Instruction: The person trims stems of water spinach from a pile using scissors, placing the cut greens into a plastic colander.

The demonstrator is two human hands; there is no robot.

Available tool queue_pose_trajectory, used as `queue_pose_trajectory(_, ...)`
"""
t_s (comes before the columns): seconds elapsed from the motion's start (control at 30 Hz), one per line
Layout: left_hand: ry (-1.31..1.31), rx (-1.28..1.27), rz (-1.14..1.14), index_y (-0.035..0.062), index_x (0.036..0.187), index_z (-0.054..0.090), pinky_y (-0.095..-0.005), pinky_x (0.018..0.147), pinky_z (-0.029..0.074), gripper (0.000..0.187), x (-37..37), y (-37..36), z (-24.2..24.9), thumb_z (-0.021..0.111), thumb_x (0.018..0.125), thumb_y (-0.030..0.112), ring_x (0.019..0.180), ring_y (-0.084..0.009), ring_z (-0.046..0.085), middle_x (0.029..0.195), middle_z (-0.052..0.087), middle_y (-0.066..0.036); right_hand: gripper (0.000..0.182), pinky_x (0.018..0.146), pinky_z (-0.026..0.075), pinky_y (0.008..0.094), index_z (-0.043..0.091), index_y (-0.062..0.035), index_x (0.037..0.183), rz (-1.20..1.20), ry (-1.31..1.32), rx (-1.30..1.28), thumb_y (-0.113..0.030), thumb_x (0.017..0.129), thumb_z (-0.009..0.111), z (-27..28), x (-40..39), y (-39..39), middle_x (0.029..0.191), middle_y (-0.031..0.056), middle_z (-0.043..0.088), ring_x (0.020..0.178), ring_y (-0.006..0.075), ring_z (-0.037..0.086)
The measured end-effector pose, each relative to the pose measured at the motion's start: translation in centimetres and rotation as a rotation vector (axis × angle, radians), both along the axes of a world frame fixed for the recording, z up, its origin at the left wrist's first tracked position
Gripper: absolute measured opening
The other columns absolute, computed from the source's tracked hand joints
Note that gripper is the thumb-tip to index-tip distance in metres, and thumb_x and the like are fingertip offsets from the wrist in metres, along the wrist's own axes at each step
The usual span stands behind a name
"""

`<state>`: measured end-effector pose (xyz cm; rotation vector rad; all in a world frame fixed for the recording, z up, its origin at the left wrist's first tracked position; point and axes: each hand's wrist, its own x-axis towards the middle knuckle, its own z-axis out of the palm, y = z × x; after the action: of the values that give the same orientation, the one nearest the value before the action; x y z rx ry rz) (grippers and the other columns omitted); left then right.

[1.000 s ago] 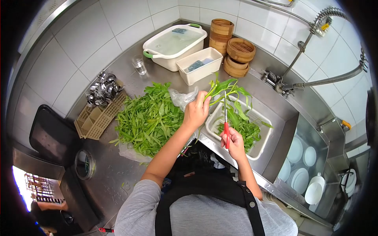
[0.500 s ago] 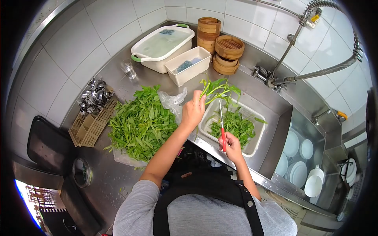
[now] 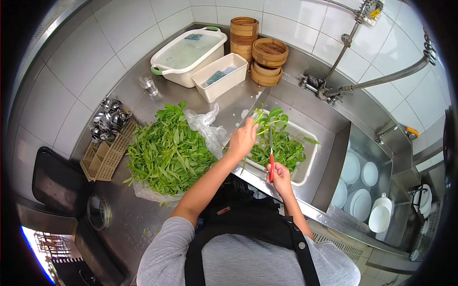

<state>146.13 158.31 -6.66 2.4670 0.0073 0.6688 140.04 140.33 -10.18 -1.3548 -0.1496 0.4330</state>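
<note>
My left hand (image 3: 243,139) pinches a leafy green sprig (image 3: 268,119) above the white basket (image 3: 309,162) in the sink. My right hand (image 3: 279,172) is closed around red-handled scissors (image 3: 271,152), blades up beside the stems. The counter edge sits just below my wrists; the greens pile (image 3: 167,150) crowds the left. No readable writing.

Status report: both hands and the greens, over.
Left hand grips a leafy stalk over the white basket. Right hand holds red-handled scissors, blades at the stalk. Nothing in the way.
</note>
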Motion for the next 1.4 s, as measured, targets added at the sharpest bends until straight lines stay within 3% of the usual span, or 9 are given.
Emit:
queue_pose_trajectory(0.03, -0.016, -0.091, -0.002, 0.0061, 0.09, 0.041, -0.0469, 0.048, 0.044, 0.016, 0.1, 0.0, -0.5, 0.047, 0.088, 0.021, 0.056, -0.0385, 0.056, 0.058, 0.056, -0.018, 0.015, 0.047, 0.038, 0.0198, 0.055, -0.0004, 0.083, -0.004, 0.001, -0.001, -0.014, 0.087, 0.051, 0.1, 0.0, -0.3, 0.064, 0.002, 0.055, 0.048, 0.0076, 0.049)
queue_pose_trajectory(0.13, -0.021, -0.241, -0.023, 0.0048, 0.088, 0.044, -0.0471, 0.051, 0.043, 0.016, 0.4, 0.1, -1.5, 0.047, 0.088, 0.02, 0.06, -0.0401, 0.056, 0.059, 0.055, -0.019, 0.03, 0.043, 0.031, 0.0187, 0.055, -0.0046, 0.076, 0.022, 0.005, 0.003, -0.033, 0.087, 0.051, 2.3, -0.4, -1.0, 0.05, 0.0006, 0.05, 0.043, 0.0065, 0.046)
queue_pose_trajectory(0.7, 0.001, -0.297, -0.105, 0.0066, 0.089, 0.049, -0.0442, 0.052, 0.042, 0.014, -1.2, 0.4, 0.0, 0.05, 0.086, 0.02, 0.062, -0.0384, 0.057, 0.064, 0.057, -0.017, 0.033, 0.039, 0.025, 0.0187, 0.055, -0.0062, 0.074, 0.144, 0.057, -0.086, -0.035, 0.088, 0.05, 2.7, 1.4, -1.0, 0.048, 0.001, 0.051, 0.038, 0.0052, 0.04)
queue_pose_trajectory(0.8, 0.023, -0.294, -0.131, 0.0057, 0.089, 0.051, -0.0398, 0.051, 0.041, 0.014, -1.4, 0.6, 0.0, 0.05, 0.086, 0.019, 0.061, -0.0372, 0.057, 0.062, 0.055, -0.018, 0.032, 0.039, 0.026, 0.0185, 0.055, -0.006, 0.074, 0.129, 0.089, -0.071, -0.035, 0.087, 0.051, 2.9, 1.3, -0.8, 0.048, 0.0008, 0.051, 0.038, 0.0055, 0.04)
queue_pose_trajectory(1.13, 0.13, -0.242, -0.128, 0.0071, 0.093, 0.048, -0.0445, 0.053, 0.04, 0.018, 0.4, 0.0, -3.4, 0.048, 0.087, 0.024, 0.062, -0.0395, 0.055, 0.061, 0.055, -0.018, 0.034, 0.037, 0.026, 0.0189, 0.054, -0.0054, 0.074, 0.029, 0.148, -0.023, -0.036, 0.088, 0.049, -0.5, 1.4, -0.8, 0.046, 0.0024, 0.049, 0.035, 0.0077, 0.037)
queue_pose_trajectory(1.23, 0.139, -0.281, -0.091, 0.0068, 0.093, 0.048, -0.0453, 0.053, 0.039, 0.018, 0.6, -0.2, -4.6, 0.048, 0.087, 0.024, 0.061, -0.0401, 0.054, 0.06, 0.054, -0.019, 0.04, 0.039, 0.03, 0.0198, 0.053, -0.0046, 0.076, -0.072, 0.205, 0.058, -0.043, 0.088, 0.047, -1.6, 1.5, -1.0, 0.048, 0.003, 0.049, 0.038, 0.0089, 0.039)
queue_pose_trajectory(1.3, 0.128, -0.299, -0.071, 0.0065, 0.092, 0.048, -0.0458, 0.053, 0.038, 0.018, 0.6, -0.2, -5.0, 0.048, 0.087, 0.024, 0.06, -0.0403, 0.054, 0.06, 0.054, -0.019, 0.047, 0.042, 0.033, 0.0222, 0.053, -0.0039, 0.08, -0.364, 0.357, 0.19, -0.05, 0.086, 0.044, -2.3, 1.7, -1.1, 0.051, 0.0038, 0.05, 0.041, 0.01, 0.04)
queue_pose_trajectory(1.4, 0.07, -0.33, -0.05, 0.0057, 0.091, 0.048, -0.0429, 0.051, 0.039, 0.018, 0.4, 0.4, -4.7, 0.048, 0.087, 0.024, 0.057, -0.0378, 0.054, 0.059, 0.053, -0.019, 0.051, 0.045, 0.035, 0.0249, 0.052, -0.0049, 0.082, -0.221, 0.253, 0.151, -0.055, 0.085, 0.042, -1.7, 1.6, -1.3, 0.054, 0.0044, 0.05, 0.045, 0.0114, 0.043)
